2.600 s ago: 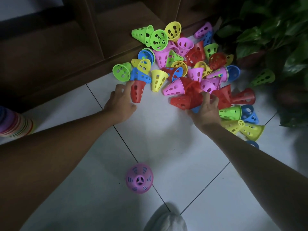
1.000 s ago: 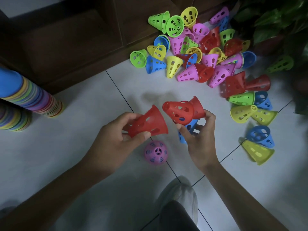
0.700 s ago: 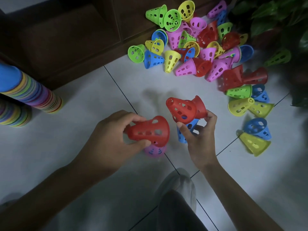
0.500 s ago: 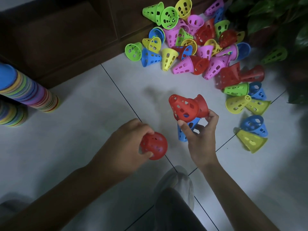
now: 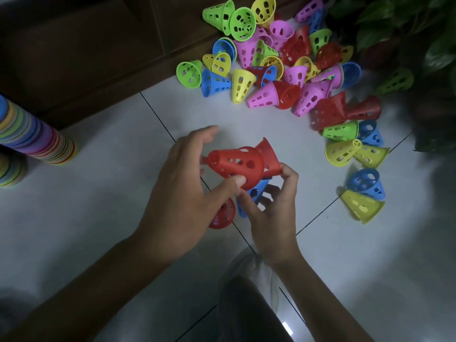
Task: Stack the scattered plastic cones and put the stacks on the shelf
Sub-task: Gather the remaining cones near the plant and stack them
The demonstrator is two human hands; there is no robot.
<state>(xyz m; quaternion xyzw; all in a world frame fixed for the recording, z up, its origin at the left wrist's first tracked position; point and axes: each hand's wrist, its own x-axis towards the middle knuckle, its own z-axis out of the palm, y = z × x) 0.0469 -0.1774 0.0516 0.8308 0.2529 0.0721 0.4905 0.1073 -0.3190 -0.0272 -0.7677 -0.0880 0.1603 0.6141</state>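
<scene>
While previously apart, both hands (image 5: pixel 182 191) on red cones (image 5: pixel 237 164).

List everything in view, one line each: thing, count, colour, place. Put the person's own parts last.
held cones: two red nested, plus a blue one beneath, between both hands.
red cone: one, upright on the floor under the left hand.
scattered cones: dozens, mixed colours, upper right floor.
cone stacks: two, multicoloured, left edge.
shelf: dark wood, top left.
plant: green, top right.
floor: white tiles.
left hand: thumb on the red cones.
right hand: grips the cones.
</scene>
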